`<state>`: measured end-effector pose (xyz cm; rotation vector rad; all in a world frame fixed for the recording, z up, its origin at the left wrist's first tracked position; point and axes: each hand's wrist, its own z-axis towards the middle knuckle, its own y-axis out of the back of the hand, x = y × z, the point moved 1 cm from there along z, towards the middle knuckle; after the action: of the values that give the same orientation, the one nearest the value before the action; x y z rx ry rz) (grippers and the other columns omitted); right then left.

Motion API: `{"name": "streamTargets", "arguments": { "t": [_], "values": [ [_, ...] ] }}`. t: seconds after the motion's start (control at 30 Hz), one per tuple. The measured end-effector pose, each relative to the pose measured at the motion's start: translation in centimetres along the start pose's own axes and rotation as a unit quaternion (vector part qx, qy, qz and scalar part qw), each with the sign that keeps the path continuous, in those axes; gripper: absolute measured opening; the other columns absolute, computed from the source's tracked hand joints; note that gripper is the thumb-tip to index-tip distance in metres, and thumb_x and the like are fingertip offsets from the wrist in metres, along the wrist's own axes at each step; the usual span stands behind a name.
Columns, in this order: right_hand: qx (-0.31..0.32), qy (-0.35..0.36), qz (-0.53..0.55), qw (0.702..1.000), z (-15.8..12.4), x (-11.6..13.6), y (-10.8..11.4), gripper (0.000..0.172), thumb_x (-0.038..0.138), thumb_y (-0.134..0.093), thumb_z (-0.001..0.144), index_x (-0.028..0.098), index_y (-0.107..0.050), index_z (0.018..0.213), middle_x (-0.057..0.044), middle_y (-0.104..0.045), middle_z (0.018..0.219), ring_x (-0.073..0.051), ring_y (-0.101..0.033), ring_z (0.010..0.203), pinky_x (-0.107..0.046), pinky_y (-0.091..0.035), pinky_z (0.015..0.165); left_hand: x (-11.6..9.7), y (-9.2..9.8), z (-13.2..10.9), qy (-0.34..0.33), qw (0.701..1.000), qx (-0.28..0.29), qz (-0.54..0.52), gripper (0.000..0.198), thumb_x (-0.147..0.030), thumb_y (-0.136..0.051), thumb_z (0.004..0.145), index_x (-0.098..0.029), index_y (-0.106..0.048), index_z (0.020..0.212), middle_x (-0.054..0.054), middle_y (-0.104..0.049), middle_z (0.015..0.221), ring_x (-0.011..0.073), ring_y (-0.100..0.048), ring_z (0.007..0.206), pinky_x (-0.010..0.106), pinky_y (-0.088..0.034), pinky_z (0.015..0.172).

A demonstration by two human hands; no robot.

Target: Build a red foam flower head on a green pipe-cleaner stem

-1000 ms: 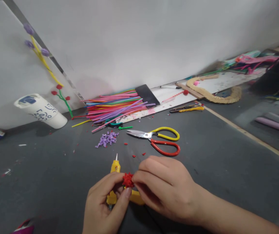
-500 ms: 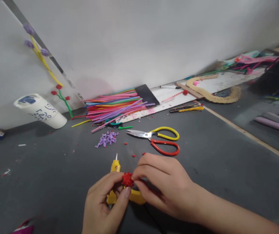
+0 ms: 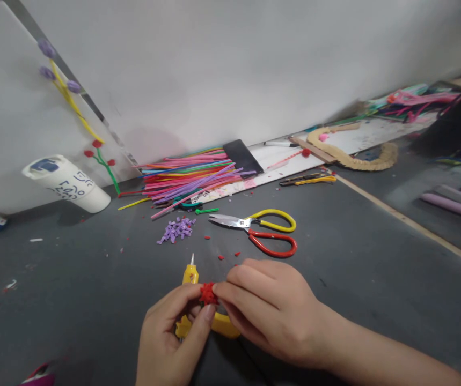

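Note:
Between the thumb and fingers of my left hand [image 3: 174, 327] is a small spiky red ball [image 3: 208, 294], built of short pointed pieces. My right hand [image 3: 272, 305] reaches in from the right, its thumb and fingers pinched together and touching the ball's right side. What those fingertips hold, if anything, is hidden. Beneath both hands lies a yellow glue gun [image 3: 190, 274], its metal tip pointing away from me and its body partly covered. Several red bits [image 3: 221, 258] are scattered just beyond my right hand.
Scissors [image 3: 250, 225] with yellow and red handles lie beyond the hands, left of them a heap of purple bits [image 3: 176, 230]. Colourful pipe cleaners [image 3: 190, 174] are bundled at the wall. A white cup [image 3: 69, 182] stands at left, a utility knife [image 3: 308, 179] at the back.
The red ball has shifted slightly left and up in my left hand. My right fingertips have come further left, and the fingers are now closed more tightly against the ball.

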<state>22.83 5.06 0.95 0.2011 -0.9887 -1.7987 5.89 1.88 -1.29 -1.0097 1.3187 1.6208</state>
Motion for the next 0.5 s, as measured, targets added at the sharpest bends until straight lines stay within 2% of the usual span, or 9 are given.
{"name": "streamTargets", "arguments": {
  "t": [0.23,0.4,0.5],
  "values": [
    [-0.027,-0.004,0.0,1.0,-0.26,0.33,-0.22,0.038,0.015,-0.039,0.098,0.016,-0.062,0.068,-0.003,-0.058,0.066,-0.014,-0.044,0.053,-0.028,-0.036,0.049,-0.36,-0.01,0.09,0.039,0.998,0.002,-0.045,0.009,-0.03,-0.069,0.074,-0.022,-0.074,0.074,-0.004,-0.061,0.053,0.0112,-0.052,0.047,0.021,-0.043,0.049],
    [-0.072,-0.045,0.063,0.994,-0.27,0.18,0.21,0.019,0.015,-0.048,0.095,0.013,-0.067,0.091,-0.004,-0.065,0.076,-0.012,-0.056,0.063,-0.024,-0.047,0.057,-0.42,0.09,-0.01,0.033,0.998,-0.003,-0.048,0.01,-0.028,-0.068,0.075,-0.022,-0.075,0.075,-0.003,-0.062,0.054,0.0115,-0.052,0.045,0.023,-0.048,0.052],
    [-0.08,-0.061,0.109,0.989,-0.29,-0.04,0.39,0.015,0.012,-0.051,0.093,0.012,-0.066,0.096,-0.005,-0.066,0.08,-0.013,-0.059,0.069,-0.023,-0.05,0.064,-0.34,0.2,-0.12,0.019,0.999,-0.005,-0.042,0.009,-0.028,-0.068,0.075,-0.023,-0.075,0.075,-0.002,-0.065,0.058,0.0129,-0.057,0.051,0.022,-0.047,0.051]
  ]
}}
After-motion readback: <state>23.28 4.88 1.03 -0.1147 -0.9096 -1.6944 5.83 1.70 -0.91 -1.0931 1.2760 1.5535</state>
